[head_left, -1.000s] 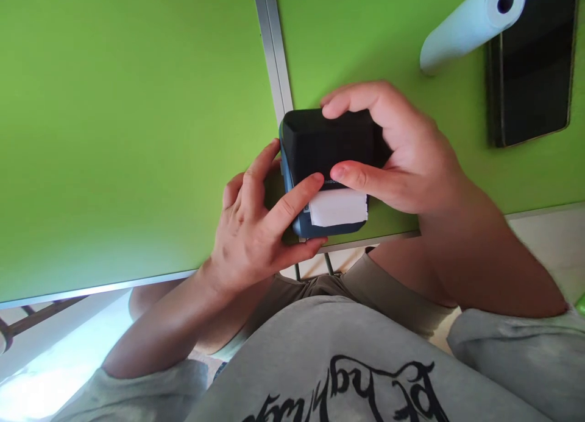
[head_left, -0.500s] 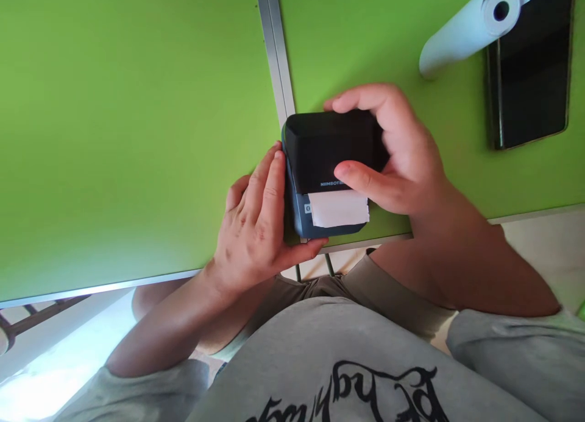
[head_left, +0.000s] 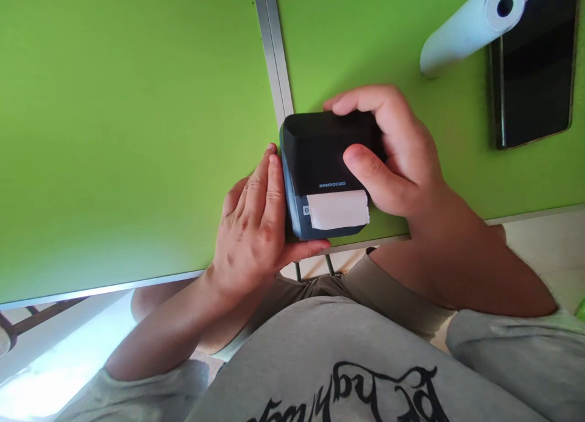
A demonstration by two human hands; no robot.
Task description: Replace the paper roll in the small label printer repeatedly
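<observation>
A label printer (head_left: 333, 148) with a black lid marked NIIMBOT and a blue-grey base sits at the table's near edge, over the metal seam. A white paper strip (head_left: 339, 209) sticks out of its front slot. My right hand (head_left: 397, 148) is wrapped round the printer's right side, fingers over the far edge and thumb on the lid; its fingertips are partly hidden. Along the printer's left side lie the straight fingers of my left hand (head_left: 256, 221), with the thumb stretched out by the front edge.
A white paper roll (head_left: 466, 35) stands at the back right of the green table (head_left: 137, 123). Beside it lies a dark phone-like slab (head_left: 537, 87). A metal strip (head_left: 273, 50) runs across the tabletop. My legs are below the near edge.
My right thumb has lifted and shifted right on the lid, uncovering more of the lettering. My left fingers have eased slightly leftward from the printer's side.
</observation>
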